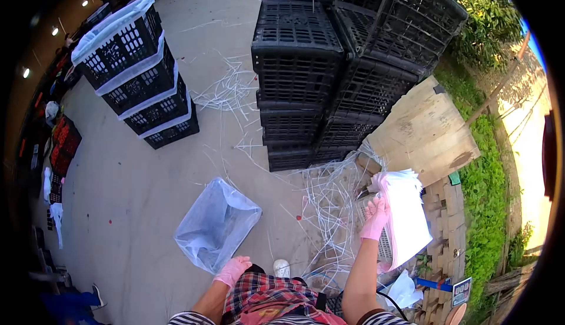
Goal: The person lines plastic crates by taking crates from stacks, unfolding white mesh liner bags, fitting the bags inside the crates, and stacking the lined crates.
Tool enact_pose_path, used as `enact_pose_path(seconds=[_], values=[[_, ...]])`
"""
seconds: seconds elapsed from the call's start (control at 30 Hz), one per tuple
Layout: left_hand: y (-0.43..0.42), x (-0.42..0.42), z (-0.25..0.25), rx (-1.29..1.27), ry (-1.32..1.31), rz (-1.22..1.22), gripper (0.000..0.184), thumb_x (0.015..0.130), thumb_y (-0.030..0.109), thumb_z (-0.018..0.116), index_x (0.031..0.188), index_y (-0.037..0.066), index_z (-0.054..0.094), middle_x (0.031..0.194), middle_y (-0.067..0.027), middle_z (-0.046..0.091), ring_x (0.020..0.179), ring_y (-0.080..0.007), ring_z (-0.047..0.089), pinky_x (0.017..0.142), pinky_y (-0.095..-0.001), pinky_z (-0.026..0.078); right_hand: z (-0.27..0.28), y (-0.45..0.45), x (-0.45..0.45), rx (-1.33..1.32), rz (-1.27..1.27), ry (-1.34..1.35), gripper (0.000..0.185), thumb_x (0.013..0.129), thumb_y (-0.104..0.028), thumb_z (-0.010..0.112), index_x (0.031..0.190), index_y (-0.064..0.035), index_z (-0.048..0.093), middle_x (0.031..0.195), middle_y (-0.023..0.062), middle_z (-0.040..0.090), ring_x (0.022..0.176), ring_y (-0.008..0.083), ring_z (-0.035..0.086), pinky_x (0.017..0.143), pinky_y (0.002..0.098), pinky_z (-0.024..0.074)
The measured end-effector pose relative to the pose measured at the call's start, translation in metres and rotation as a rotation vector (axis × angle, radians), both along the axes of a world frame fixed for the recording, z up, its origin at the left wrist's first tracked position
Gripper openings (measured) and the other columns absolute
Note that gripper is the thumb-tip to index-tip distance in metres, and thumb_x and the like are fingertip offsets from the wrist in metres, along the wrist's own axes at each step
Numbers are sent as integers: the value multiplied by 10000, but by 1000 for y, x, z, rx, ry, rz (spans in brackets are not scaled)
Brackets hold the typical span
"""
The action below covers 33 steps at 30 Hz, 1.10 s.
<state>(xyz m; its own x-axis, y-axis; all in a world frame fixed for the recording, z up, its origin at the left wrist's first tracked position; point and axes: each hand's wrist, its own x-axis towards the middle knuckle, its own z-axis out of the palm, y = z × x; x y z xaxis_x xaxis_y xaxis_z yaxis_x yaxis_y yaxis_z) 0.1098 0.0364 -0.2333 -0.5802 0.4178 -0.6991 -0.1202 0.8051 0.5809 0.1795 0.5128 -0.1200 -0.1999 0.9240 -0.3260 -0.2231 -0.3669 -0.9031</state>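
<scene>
No text, label, brand or number is legible. Placed relative to the stack of thin white sheets with pinkish edges [409,225]: below and to its right, a small rectangular panel with a pale border [462,292] carries dark marks that look like print or figures, too small and blurred to read. Above it, a large pale plywood board [421,131] bears faint dark smudges; whether any are lettering cannot be told. To its lower left, a red plaid garment [259,292] shows an unreadable yellow marking on pink.
</scene>
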Motion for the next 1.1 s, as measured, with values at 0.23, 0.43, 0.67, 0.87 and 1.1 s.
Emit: enact_pose_path(seconds=[0.23, 0.43, 0.67, 0.87, 1.1], values=[[61, -127, 166, 330, 109, 85, 386, 840, 253, 631, 1171, 55, 613, 1058, -93, 664, 981, -175, 611, 861, -289, 452, 212, 73, -126, 530, -71, 198, 386, 900, -194, 606, 1243, -59, 491, 849, -19, 554, 615, 32, 472, 528, 172, 381], [98, -229, 158, 640, 7, 290, 325, 859, 134, 637, 1166, 33, 593, 1014, -23, 647, 915, -76, 563, 824, -224, 451, 312, 63, -203, 799, 78, -157, 630, 827, -185, 700, 1334, 16, 384, 1163, 126, 547, 1015, 181, 551, 895, 282, 436], [113, -221, 169, 587, 8, 368, 297, 863, 121, 633, 1139, 16, 605, 944, 10, 623, 820, -50, 527, 750, -191, 429, 336, 66, -381, 1164, -252, -636, 1105, 646, -378, 803, 1475, -102, 126, 1464, 244, 206, 1357, 349, 227, 1109, 416, 198], [89, -196, 136, 514, -33, 592, 273, 842, 116, 647, 1097, 19, 624, 843, 24, 603, 718, -45, 496, 641, -190, 410, 313, 170, -391, 1420, -494, -591, 841, 660, 31, 591, 1434, -104, 292, 1309, 230, 369, 1175, 377, 362, 1026, 436, 282], [147, -235, 186, 578, -53, 540, 265, 861, 137, 612, 1109, 44, 625, 775, 58, 546, 657, -29, 432, 582, -176, 357, 478, 283, -234, 1670, -363, -326, 725, 626, 128, 428, 1329, -43, 466, 1133, 95, 626, 1028, 174, 584, 884, 242, 427]])
